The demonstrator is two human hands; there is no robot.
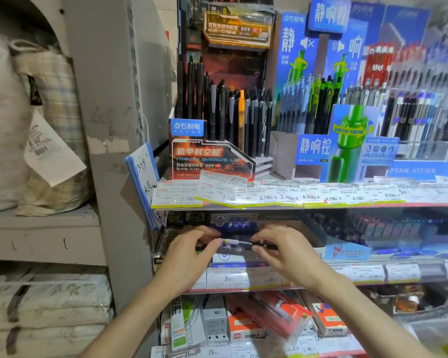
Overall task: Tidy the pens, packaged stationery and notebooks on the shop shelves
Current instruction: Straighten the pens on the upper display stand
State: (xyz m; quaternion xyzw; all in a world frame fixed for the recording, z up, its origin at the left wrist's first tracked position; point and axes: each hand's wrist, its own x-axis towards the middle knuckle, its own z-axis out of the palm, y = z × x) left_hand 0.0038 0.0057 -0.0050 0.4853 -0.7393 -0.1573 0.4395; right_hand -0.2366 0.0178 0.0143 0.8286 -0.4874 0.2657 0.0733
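Both forearms enter from the bottom edge and reach to the middle shelf [373,273]; the left hand [189,250] and the right hand [286,248] are level with each other, a short gap between them; each has its fingers curled and pinches one end of a dark pen [239,243] that lies horizontally between them; the pen has a pale section near the left fingertips [216,242]; the pen is held just in front of a box of pens [233,223] standing at the left end of the middle shelf, above the price label [226,277] reading 3.00.

On the upper shelf [295,206] stands a dark display stand [210,156] filled with upright black pens [217,109]; one orange pen [241,117] stands among them; just beside it on the right is a blue display stand [313,148] carrying a green pen graphic; further right are more racks of pens [411,117], blurred.

A row of price tags [269,196] runs along the front edge of the upper shelf; a blue-edged card [144,174] with handwriting hangs at its left end.

On the lower shelf lie packaged stationery items, among them a red pack [272,313] lying tilted and a white-and-green pack [181,321].

At far left, a separate grey shelf unit [44,223] carries a woven bag [49,130] with a paper label [49,151].
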